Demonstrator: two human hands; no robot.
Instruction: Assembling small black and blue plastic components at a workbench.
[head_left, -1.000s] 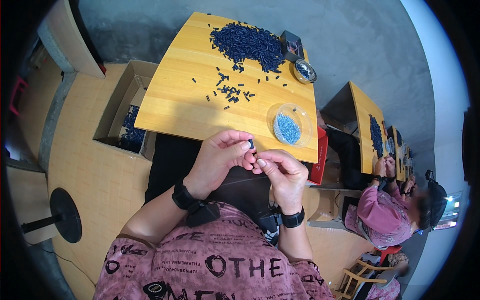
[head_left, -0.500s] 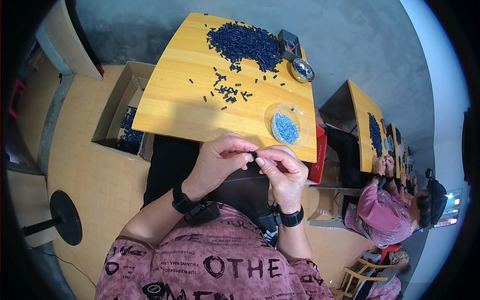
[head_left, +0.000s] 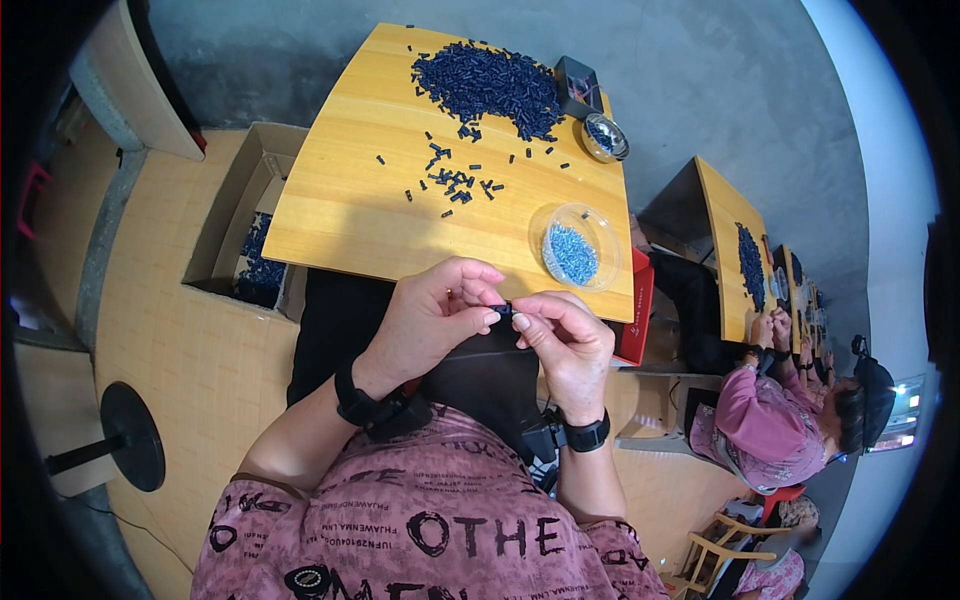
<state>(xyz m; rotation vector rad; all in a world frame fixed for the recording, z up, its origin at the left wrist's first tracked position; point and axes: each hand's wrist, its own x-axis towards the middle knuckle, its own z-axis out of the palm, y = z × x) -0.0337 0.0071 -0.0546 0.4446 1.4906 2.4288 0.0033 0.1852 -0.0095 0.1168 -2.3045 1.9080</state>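
Between my fingertips, just off the near edge of the yellow table [head_left: 340, 215], is a small black plastic piece [head_left: 504, 310]. My left hand [head_left: 437, 308] pinches one end of it with thumb and forefinger. The other end sits in the pinch of my right hand [head_left: 570, 338]. Much of the piece is hidden by the fingertips. Beyond my right hand stands a clear round tub [head_left: 612, 250] holding many small bluish metallic parts [head_left: 571, 256]. Loose dark pieces [head_left: 455, 182] lie scattered mid-table, and a large pile of them [head_left: 490, 85] covers the far side.
At the table's far right are a black box [head_left: 580, 85] and a metal bowl [head_left: 604, 140]. A cardboard box [head_left: 225, 215] with dark pieces stands on the floor at left. A red box [head_left: 637, 335] is below the table's right edge. Another person [head_left: 765, 425] sits working at right.
My hands have drawn very slightly apart, and more of the black piece shows between them. Both keep their pinch. The pile, tub and scattered pieces stay put.
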